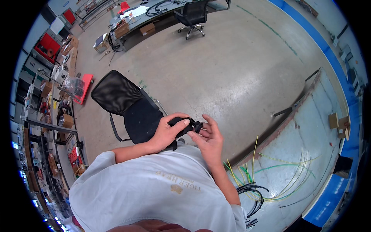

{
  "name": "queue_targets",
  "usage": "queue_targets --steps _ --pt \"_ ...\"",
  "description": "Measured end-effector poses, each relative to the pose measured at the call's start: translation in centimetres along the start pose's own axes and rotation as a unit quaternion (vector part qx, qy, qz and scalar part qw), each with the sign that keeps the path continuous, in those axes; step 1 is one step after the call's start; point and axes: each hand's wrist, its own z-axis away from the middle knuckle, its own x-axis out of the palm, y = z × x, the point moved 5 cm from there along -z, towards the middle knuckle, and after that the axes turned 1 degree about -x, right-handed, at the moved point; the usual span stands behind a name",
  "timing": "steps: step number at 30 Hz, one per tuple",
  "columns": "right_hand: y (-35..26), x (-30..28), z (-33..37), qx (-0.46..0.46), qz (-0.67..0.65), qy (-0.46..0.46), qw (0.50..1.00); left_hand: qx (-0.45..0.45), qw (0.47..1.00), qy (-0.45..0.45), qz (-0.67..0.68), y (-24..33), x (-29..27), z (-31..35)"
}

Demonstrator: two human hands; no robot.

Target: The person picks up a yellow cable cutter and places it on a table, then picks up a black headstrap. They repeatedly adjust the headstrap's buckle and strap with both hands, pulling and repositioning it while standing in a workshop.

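Note:
In front of my waist, my left hand (169, 132) is closed round a black object (186, 128) that looks like a padded strap with a buckle-like end. Its thumb presses on top. My right hand (209, 140) meets the right end of this piece, thumb and curled fingers around the dark buckle-like part (198, 126), while the forefinger stands out away from it. A short black strap end (174, 145) hangs below my left hand. The fingers hide part of the piece, so its exact kind is unclear.
Just beyond my left hand stands a black mesh chair (133, 104). A metal-topped table (309, 131) at my right carries yellow and green wires (247, 176) and black cables (253, 193). Loaded shelving (54, 127) lines the left. Far off are a desk (135, 23) and an office chair (192, 17).

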Motion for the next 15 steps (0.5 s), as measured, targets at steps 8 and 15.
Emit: queue_targets --steps 8,15 --pt "0.8 0.4 0.0 0.015 0.066 -0.053 0.996 -0.045 0.995 -0.062 0.066 -0.1 0.0 -0.2" --pt "1.2 0.8 0.1 0.011 0.093 -0.074 0.993 -0.065 0.99 -0.096 0.085 -0.1 -0.1 -0.5"
